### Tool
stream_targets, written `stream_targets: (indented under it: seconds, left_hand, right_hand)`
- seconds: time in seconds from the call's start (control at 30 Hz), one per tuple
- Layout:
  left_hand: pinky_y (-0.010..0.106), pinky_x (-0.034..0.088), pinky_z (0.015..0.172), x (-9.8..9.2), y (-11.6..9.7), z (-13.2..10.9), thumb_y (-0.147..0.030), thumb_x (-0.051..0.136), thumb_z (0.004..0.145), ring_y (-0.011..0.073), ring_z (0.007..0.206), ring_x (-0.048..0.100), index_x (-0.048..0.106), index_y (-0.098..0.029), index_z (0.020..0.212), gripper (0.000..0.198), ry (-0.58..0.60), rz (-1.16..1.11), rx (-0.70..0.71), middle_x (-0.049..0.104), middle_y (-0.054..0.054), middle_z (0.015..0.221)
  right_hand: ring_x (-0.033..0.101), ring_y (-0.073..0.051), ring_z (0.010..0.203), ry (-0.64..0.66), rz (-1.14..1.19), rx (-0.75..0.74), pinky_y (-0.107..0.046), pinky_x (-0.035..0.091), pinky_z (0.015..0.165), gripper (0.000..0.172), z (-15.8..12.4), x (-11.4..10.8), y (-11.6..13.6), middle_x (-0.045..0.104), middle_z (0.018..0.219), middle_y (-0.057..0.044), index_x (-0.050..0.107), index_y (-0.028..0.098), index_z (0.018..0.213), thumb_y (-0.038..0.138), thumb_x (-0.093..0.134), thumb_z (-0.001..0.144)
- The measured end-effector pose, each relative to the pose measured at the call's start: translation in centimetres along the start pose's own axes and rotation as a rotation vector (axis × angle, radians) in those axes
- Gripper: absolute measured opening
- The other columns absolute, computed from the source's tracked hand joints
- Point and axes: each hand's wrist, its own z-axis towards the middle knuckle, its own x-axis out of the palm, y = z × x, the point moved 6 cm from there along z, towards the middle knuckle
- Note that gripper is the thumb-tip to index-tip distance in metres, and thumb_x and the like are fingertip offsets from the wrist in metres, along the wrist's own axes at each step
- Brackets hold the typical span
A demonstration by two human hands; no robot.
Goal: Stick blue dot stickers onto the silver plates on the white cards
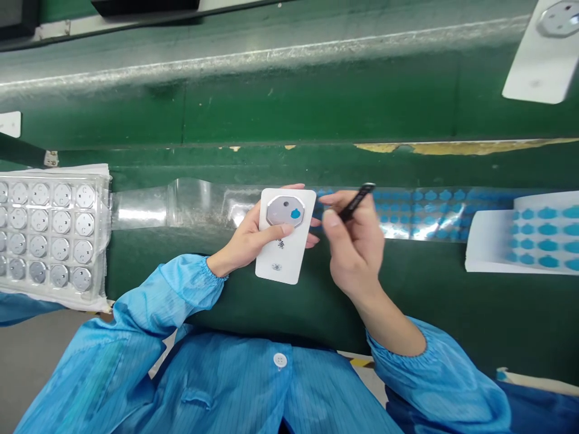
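My left hand [253, 235] holds a white rounded panel [277, 268] shaped like a phone back, its thumb across the front and fingers behind. Near the panel's top is a silver octagonal plate [277, 211] with a dark round spot. A small blue sticker [295, 214] lies on the plate's right side. My right hand [357, 247] is closed around slim black tweezers [356, 203] with pale markings, just right of the panel and apart from it. The tweezers' working tips are hidden by the fingers. Dark print shows below my left thumb.
A clear tray [49, 235] of silver round-cornered plates stands at left. Clear film [199, 205] runs behind my hands, carrying blue stickers to the right. White sheets with blue stickers [491, 241] lie at right. Another white panel [540, 66] rests at upper right on the green bench [289, 108].
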Motion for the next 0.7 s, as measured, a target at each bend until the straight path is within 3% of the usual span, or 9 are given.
stream_targets:
  seconds: [0.1, 0.3, 0.43, 0.57, 0.7]
  left_hand:
    - [0.033, 0.062, 0.086, 0.0, -0.1, -0.2, -0.040, 0.081, 0.091, 0.0280, 0.108, 0.075, 0.048, -0.026, 0.157, 0.076, -0.016, 0.124, 0.062, 0.075, 0.010, 0.123]
    - [0.030, 0.059, 0.082, 0.7, -0.2, -0.8, -0.039, 0.076, 0.095, 0.0262, 0.109, 0.072, 0.040, -0.028, 0.163, 0.077, 0.088, 0.140, 0.070, 0.072, 0.011, 0.129]
    - [0.032, 0.059, 0.087, 0.9, 0.1, -1.0, -0.039, 0.073, 0.097, 0.0270, 0.116, 0.069, 0.033, -0.031, 0.166, 0.080, 0.139, 0.191, 0.070, 0.066, 0.012, 0.138]
    - [0.040, 0.056, 0.100, 1.0, 0.6, -1.0, -0.040, 0.069, 0.101, 0.0304, 0.129, 0.061, 0.024, -0.032, 0.169, 0.082, 0.186, 0.270, 0.159, 0.058, 0.013, 0.147]
    - [0.044, 0.054, 0.105, 0.9, 0.6, -1.1, -0.041, 0.070, 0.100, 0.0318, 0.131, 0.059, 0.024, -0.032, 0.169, 0.083, 0.173, 0.326, 0.209, 0.050, 0.013, 0.156]
  right_hand:
    - [0.053, -0.020, 0.081, 0.138, 0.056, 0.087, -0.035, 0.048, 0.064, 0.022, -0.6, 1.0, -0.2, 0.052, 0.095, -0.004, 0.066, 0.026, 0.107, 0.047, 0.068, 0.100]
    - [0.047, -0.019, 0.082, 0.138, 0.075, 0.114, -0.035, 0.042, 0.069, 0.024, -0.5, 1.1, -0.3, 0.048, 0.092, -0.002, 0.059, 0.023, 0.084, 0.038, 0.071, 0.098]
    - [0.045, -0.018, 0.078, 0.132, 0.109, 0.131, -0.035, 0.041, 0.071, 0.027, -0.3, 0.9, -0.5, 0.046, 0.087, 0.000, 0.058, 0.023, 0.079, 0.036, 0.073, 0.096]
    - [0.049, -0.019, 0.081, 0.137, 0.187, 0.179, -0.035, 0.042, 0.074, 0.021, -0.3, 1.0, -0.9, 0.050, 0.088, -0.001, 0.064, 0.024, 0.083, 0.038, 0.076, 0.093]
    - [0.051, -0.020, 0.087, 0.095, 0.199, 0.169, -0.035, 0.044, 0.078, 0.023, -0.4, 0.8, -1.1, 0.052, 0.091, -0.002, 0.065, 0.024, 0.083, 0.041, 0.077, 0.092]
